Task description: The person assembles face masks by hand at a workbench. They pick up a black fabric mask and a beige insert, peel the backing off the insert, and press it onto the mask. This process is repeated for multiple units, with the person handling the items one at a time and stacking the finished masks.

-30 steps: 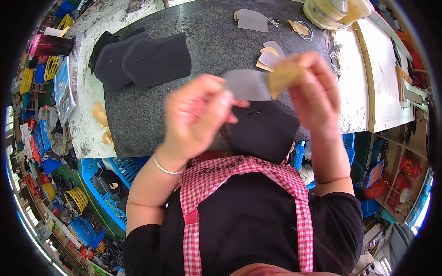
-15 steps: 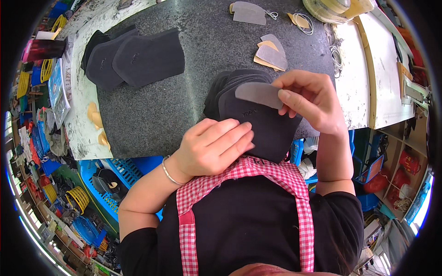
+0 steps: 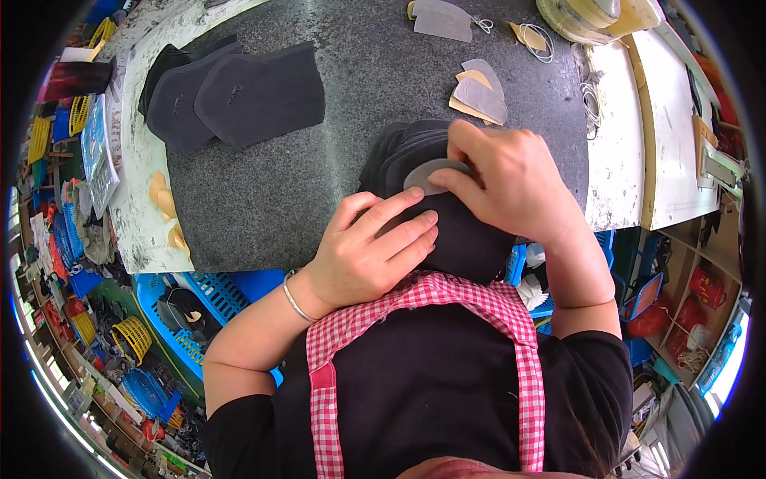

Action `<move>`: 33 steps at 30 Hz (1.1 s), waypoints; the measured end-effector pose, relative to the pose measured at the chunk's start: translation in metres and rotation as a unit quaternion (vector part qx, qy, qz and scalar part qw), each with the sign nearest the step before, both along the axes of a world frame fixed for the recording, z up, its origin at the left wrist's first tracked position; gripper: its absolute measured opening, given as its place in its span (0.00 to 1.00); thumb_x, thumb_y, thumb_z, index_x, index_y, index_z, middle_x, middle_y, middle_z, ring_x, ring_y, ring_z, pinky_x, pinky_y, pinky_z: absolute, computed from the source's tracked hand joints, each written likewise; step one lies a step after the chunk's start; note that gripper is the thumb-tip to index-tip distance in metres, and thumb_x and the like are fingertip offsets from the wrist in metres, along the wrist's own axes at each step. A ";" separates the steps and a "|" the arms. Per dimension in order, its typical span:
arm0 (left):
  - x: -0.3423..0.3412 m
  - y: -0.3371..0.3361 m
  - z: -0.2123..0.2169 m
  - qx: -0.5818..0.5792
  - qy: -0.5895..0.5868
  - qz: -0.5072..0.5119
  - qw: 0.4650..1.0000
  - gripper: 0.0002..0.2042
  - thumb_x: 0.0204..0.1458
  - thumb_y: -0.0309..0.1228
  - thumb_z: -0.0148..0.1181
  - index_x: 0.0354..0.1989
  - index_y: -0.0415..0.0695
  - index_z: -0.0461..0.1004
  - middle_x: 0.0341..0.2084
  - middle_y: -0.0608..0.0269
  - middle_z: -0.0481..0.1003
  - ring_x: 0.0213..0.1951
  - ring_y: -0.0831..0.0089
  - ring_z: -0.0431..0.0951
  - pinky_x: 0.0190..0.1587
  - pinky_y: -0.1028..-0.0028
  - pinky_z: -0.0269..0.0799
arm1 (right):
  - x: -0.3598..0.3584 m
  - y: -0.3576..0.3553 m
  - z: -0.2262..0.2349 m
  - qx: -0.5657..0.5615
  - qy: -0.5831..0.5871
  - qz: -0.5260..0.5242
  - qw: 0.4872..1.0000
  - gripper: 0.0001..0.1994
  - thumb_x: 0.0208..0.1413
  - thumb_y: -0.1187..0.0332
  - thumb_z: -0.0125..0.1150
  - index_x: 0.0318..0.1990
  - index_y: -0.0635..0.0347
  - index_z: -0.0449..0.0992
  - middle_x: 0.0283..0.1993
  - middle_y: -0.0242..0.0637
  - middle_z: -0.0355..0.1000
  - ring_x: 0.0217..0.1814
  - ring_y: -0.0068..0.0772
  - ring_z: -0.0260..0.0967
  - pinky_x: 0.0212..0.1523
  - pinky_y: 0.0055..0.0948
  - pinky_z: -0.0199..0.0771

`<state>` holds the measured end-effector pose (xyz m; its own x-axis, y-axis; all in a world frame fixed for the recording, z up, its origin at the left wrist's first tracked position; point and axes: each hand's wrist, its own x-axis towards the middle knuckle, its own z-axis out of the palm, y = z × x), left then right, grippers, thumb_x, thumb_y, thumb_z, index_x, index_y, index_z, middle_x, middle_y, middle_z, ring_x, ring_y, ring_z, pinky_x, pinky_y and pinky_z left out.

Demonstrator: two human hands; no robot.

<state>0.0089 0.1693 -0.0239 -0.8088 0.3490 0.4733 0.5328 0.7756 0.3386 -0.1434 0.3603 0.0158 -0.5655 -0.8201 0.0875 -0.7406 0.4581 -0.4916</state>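
Observation:
A stack of black cut pieces with rounded tops, fabric or foam by the look of them, lies at the table's near edge against my apron. My right hand is closed on a thin grey curved piece, thumb on top, and holds it against the top black piece. Much of the grey piece is hidden beneath that hand. Fingers stretched, my left hand rests flat on the same black piece, its index fingertip at the grey piece's lower edge.
More black pieces lie fanned out at the far left of the dark table. Grey and tan templates sit beyond the stack, another grey template farther off. A yellowish tub stands far right. Blue baskets are below the near edge.
My right hand has lowered the grey piece onto the top black piece, moving left and turning over it. My left fingers have spread, the index finger reaching up to the grey piece.

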 end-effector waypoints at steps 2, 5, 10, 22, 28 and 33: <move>-0.002 -0.003 0.003 0.015 -0.021 -0.010 1.000 0.10 0.48 0.32 0.75 0.40 0.50 0.86 0.46 0.72 0.85 0.55 0.63 0.82 0.50 0.64 0.72 | 0.001 -0.007 0.016 0.124 0.061 -0.058 0.989 0.27 0.54 0.44 0.75 0.33 0.60 0.71 0.25 0.40 0.77 0.27 0.48 0.78 0.28 0.41 0.73; -0.008 -0.023 0.011 0.047 -0.035 -0.009 0.998 0.14 0.45 0.28 0.74 0.43 0.48 0.86 0.48 0.66 0.84 0.56 0.59 0.82 0.54 0.61 0.73 | -0.026 -0.001 0.008 0.112 0.112 -0.147 0.976 0.32 0.49 0.34 0.73 0.35 0.57 0.72 0.24 0.39 0.74 0.28 0.52 0.77 0.34 0.48 0.75; -0.042 -0.117 0.019 -0.330 -0.118 0.261 0.899 0.38 0.51 0.14 0.55 0.76 0.40 0.60 0.78 0.49 0.57 0.80 0.49 0.52 0.79 0.44 0.47 | -0.079 0.025 -0.049 -0.001 0.124 -0.127 0.984 0.23 0.57 0.48 0.73 0.41 0.60 0.78 0.28 0.41 0.80 0.35 0.47 0.81 0.38 0.43 0.78; -0.042 -0.056 0.069 -0.068 0.032 0.060 0.995 0.22 0.59 0.23 0.57 0.62 0.45 0.81 0.63 0.51 0.78 0.69 0.51 0.75 0.73 0.52 0.67 | -0.081 0.045 -0.048 -0.171 -0.051 -0.163 0.970 0.10 0.70 0.68 0.61 0.49 0.64 0.84 0.37 0.32 0.81 0.41 0.22 0.75 0.48 0.28 0.74; -0.013 0.019 0.029 -0.006 -0.164 -0.165 0.972 0.22 0.58 0.33 0.65 0.62 0.45 0.79 0.62 0.57 0.79 0.69 0.57 0.74 0.73 0.51 0.64 | -0.030 0.014 0.006 -0.242 0.033 -0.090 0.966 0.08 0.59 0.77 0.68 0.45 0.60 0.86 0.37 0.36 0.83 0.38 0.35 0.81 0.41 0.30 0.80; -0.017 0.008 0.041 0.623 -0.400 -0.026 0.672 0.22 0.65 0.33 0.66 0.64 0.35 0.73 0.52 0.50 0.82 0.45 0.71 0.86 0.37 0.78 0.80 | -0.003 0.000 0.006 -0.299 0.181 0.086 0.933 0.15 0.42 0.73 0.74 0.42 0.59 0.85 0.41 0.33 0.83 0.38 0.35 0.81 0.35 0.32 0.82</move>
